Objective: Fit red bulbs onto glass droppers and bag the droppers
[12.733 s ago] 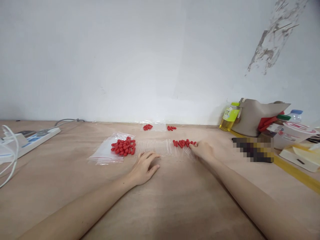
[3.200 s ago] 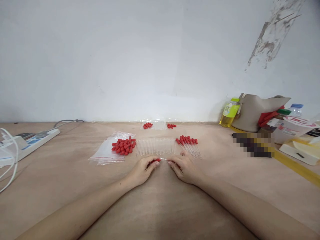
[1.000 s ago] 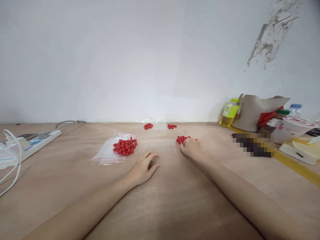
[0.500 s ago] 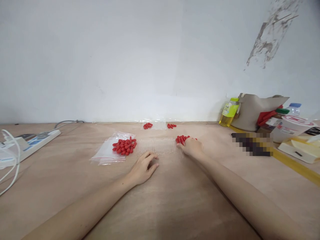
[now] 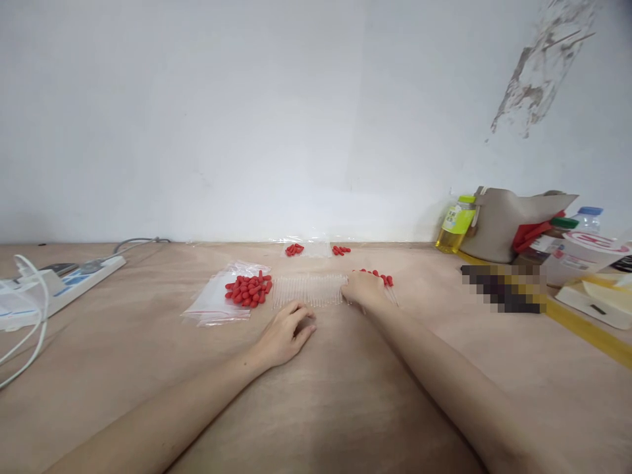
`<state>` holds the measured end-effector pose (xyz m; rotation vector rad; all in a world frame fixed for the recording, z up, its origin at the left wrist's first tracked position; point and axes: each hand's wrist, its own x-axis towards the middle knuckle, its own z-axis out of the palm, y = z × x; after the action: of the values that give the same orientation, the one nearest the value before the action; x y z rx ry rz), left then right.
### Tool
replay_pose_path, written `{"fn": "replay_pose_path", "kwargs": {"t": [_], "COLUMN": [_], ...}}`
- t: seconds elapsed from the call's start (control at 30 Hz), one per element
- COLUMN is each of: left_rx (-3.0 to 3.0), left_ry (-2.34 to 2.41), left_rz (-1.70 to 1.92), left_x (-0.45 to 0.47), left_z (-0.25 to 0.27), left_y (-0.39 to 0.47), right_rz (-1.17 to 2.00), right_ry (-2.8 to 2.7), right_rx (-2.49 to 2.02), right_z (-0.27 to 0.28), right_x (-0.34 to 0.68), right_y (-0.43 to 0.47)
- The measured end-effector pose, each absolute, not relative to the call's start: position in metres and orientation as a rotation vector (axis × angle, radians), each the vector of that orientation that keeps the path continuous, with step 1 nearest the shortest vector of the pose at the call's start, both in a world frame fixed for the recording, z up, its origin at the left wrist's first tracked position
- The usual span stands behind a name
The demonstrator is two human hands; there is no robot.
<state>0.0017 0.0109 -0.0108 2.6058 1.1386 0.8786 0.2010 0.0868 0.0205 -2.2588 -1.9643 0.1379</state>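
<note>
Several clear glass dropper tubes (image 5: 311,291) lie side by side in a row in the middle of the table. My right hand (image 5: 364,289) reaches over the row's right end with its fingers closed and pointing down. What lies between its fingertips is hidden. Beyond and beside that hand, red rubber bulbs (image 5: 389,280) sit on the ends of more glass tubes, partly covered by the hand. My left hand (image 5: 286,334) rests on the table just in front of the row, fingers curved and apart, holding nothing. A heap of loose red rubber bulbs (image 5: 249,289) lies left of the row.
Clear zip bags (image 5: 207,304) lie under and beside the heap. By the wall is another plastic bag (image 5: 316,249) with small red bulb piles (image 5: 295,249). A power strip (image 5: 83,283) stands left; a yellow bottle (image 5: 455,225), a grey container (image 5: 498,227) and a paper cup (image 5: 575,260) stand right.
My right hand has moved left, from the red bulbs to the right end of the tube row, uncovering bulbs on its right. My left hand stays in place.
</note>
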Motion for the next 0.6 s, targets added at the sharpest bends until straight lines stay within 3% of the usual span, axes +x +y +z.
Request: {"fn": "replay_pose_path", "kwargs": {"t": [0.13, 0.3, 0.43, 0.6], "left_rx": [2.672, 2.528, 2.266, 2.082], "left_ry": [1.315, 1.931, 2.359, 2.369], "left_rz": [1.031, 1.148, 0.867, 0.620], "left_x": [0.003, -0.021, -0.055, -0.070], "left_z": [-0.007, 0.021, 0.048, 0.057], "left_y": [0.007, 0.029, 0.075, 0.121], "right_rz": [0.123, 0.089, -0.114, -0.446], "right_ry": [-1.920, -1.933, -2.014, -2.201], "right_rx": [-2.247, -2.109, -1.700, -1.192], "right_z": [0.023, 0.025, 0.011, -0.011], "right_x": [0.203, 0.211, 0.215, 0.208], "right_y": [0.086, 0.071, 0.044, 0.016]}}
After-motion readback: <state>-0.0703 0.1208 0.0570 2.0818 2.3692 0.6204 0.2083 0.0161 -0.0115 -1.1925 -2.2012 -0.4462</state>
